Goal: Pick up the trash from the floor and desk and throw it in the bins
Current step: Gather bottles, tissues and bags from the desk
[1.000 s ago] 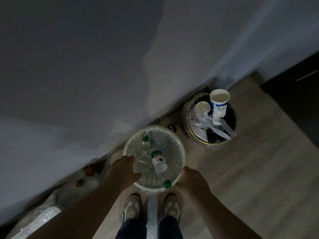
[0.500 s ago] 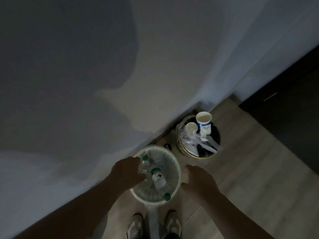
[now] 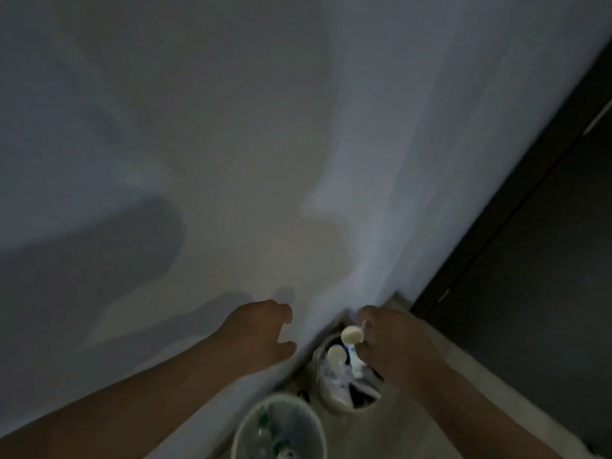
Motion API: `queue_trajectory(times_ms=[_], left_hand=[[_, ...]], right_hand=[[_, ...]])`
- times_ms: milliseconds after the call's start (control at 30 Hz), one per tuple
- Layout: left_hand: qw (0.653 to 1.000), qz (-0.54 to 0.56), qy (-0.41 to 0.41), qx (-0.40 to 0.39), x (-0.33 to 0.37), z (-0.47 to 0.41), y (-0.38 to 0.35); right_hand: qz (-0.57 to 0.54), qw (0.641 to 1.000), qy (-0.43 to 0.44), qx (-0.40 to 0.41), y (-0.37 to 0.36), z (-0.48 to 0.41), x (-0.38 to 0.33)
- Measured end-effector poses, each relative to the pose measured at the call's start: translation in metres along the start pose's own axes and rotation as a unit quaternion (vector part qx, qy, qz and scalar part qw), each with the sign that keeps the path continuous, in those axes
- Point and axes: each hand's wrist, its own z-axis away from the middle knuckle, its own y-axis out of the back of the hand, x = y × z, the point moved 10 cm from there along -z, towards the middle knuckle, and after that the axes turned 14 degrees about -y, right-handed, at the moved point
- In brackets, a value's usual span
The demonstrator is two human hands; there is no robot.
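Head view: left hand [image 3: 261, 329] and right hand [image 3: 390, 342] outstretched, empty, fingers [image 3: 284, 314] loosely curled, near cup-filled bin [image 3: 318, 372].

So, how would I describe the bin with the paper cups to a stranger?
Follow the pale wall down to its corner beside the dark panel. The dark round bin stands nearer that corner than the pale round bin. Only it holds white paper cups, not green-capped bottles.

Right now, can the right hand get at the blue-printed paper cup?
Probably yes: the right hand hangs beside the paper cup sticking out of the dark bin, nothing between them.
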Motion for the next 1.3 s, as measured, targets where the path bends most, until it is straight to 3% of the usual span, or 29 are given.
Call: queue_trajectory(times_ms=[333,633,800,967,1300], left_hand=[[0.957,-0.143,-0.072,0.24,0.141,0.056,0.307],[0.898,-0.249,-0.009,0.362,0.242,0.121,0.436],[0.865,-0.276,0.08,0.411,0.271,0.168,0.457],[0.834,-0.308,0.2,0.412,0.281,0.253,0.45],[0.728,-0.358,0.42,0.406,0.364,0.469,0.4]], right_hand=[[-0.056,0.971,0.129,0.194,0.298,0.093,-0.064],[-0.103,0.903,0.291,0.3,0.47,0.177,-0.078],[-0.11,0.869,0.39,0.283,0.496,0.203,-0.097],[-0.128,0.826,0.49,0.248,0.496,0.245,-0.149],[-0.119,0.714,0.664,0.188,0.435,0.404,-0.247]])
